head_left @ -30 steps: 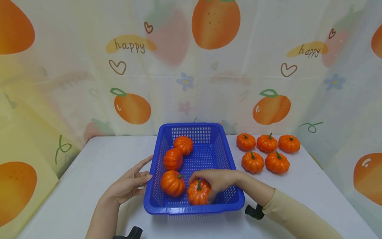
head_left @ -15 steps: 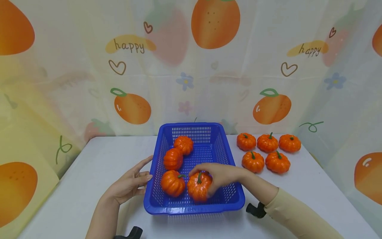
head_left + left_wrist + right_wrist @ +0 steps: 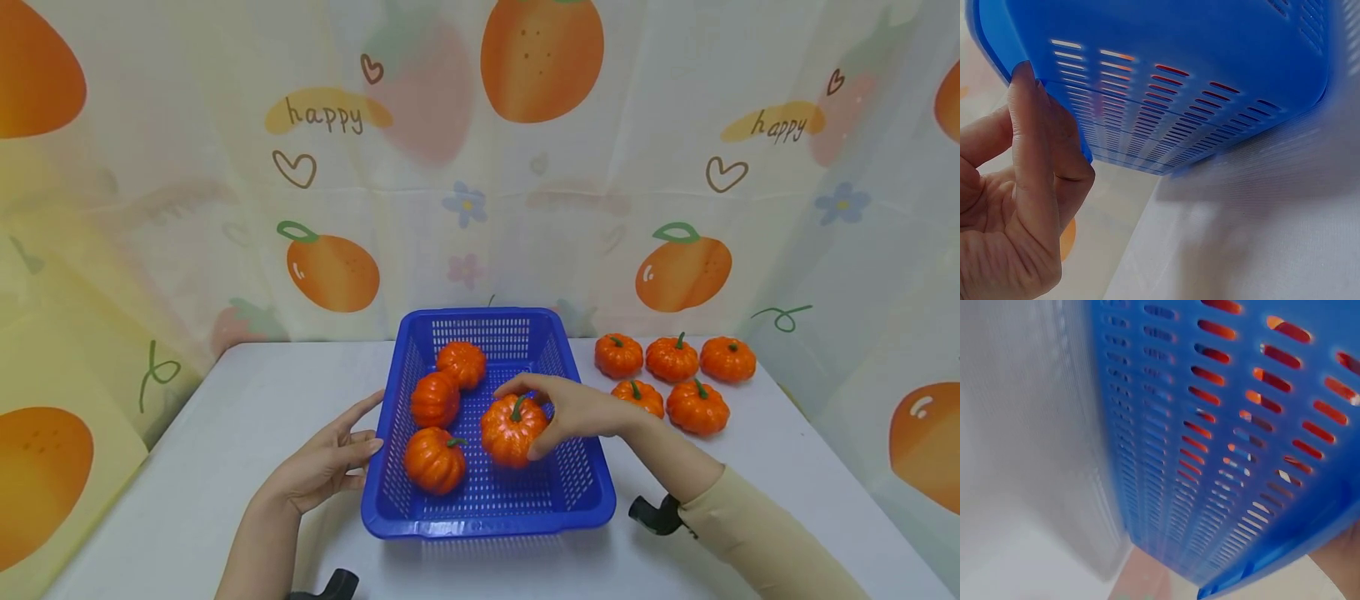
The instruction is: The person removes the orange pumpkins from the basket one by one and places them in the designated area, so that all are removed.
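In the head view, my right hand grips a small orange pumpkin between thumb and fingers, inside the blue slotted basket. Its green stem points up. Along the basket's left side sit three more pumpkins: one at the front, one in the middle and one farther back. My left hand rests against the outside of the left rim, fingertips touching it. The left wrist view has the same hand at the basket's edge. The basket wall fills much of the right wrist view.
Right of the basket, several pumpkins stand in two rows on the white table; my right forearm partly covers one. A fruit-print cloth hangs behind the table.
My right hand has lifted its pumpkin from the basket's front and moved it back and slightly right. The left hand and the basket stay in place.
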The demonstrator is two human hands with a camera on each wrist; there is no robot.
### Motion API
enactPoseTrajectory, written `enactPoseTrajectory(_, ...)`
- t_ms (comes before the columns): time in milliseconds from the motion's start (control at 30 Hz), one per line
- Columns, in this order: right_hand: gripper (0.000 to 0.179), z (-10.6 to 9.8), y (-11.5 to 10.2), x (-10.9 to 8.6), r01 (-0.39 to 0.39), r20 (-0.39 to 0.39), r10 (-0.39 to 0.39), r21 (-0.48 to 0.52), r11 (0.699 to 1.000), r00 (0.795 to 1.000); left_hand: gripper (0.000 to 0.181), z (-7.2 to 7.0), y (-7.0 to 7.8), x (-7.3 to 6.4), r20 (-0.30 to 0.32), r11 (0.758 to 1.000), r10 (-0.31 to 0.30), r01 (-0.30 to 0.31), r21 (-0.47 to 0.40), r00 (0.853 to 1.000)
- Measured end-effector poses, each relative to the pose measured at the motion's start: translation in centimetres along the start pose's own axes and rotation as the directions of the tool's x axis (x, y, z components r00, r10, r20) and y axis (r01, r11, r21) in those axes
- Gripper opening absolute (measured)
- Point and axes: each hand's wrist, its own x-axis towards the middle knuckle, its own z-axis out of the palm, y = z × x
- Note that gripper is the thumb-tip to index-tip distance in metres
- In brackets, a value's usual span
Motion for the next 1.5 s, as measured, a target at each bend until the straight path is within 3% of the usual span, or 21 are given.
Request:
enactPoseTrajectory(167,0.073,-0.6,0.1,-0.4,-0.001,-0.047,0.002,0.023,1.0,0.999,0.081,-0.1,-0.1,0.0,0.005,1.0,0.006,-0.006,-0.005,1.0)
enactPoseTrajectory(400,0.076,-1.8,0.5,-1.1,-0.053,-0.123,0.063,0.085,0.995,0.99,0.081,-0.1,-0.3,0.1,0.014,1.0,0.014,-0.014,-0.011,1.0)
enactPoseTrajectory(767,0.074,-4.4,1.5,-3.2,-0.002,-0.234,0.024,0.094,0.996,0.972,0.08,-0.2,-0.4,0.2,0.017,1.0,0.014,-0.014,-0.005,1.0)
enactPoseTrajectory(967,0.07,-5.7,2.5,-4.6,-0.078,-0.317,0.099,0.079,0.994,0.943,0.08,-0.2,-0.4,0.2,0.017,1.0,0.017,-0.017,-0.002,1.0)
enactPoseTrajectory(1200,0.068,-7.6,4.8,-6.3,-0.07,-0.407,0.109,0.108,0.992,0.907,0.08,-0.2,-0.5,0.1,0.017,1.0,0.02,-0.02,-0.005,1.0)
enactPoseTrajectory(1433,0.068,-9.1,6.9,-8.3,-0.123,-0.483,0.18,0.149,0.981,0.857,0.08,-0.1,-0.6,0.0,0.022,1.0,0.029,-0.029,-0.008,0.999)
enactPoseTrajectory(1500,0.066,-9.6,7.6,-9.0,-0.114,-0.492,0.185,0.171,0.979,0.851,0.08,-0.1,-0.6,0.1,0.017,1.0,0.025,-0.025,-0.003,1.0)
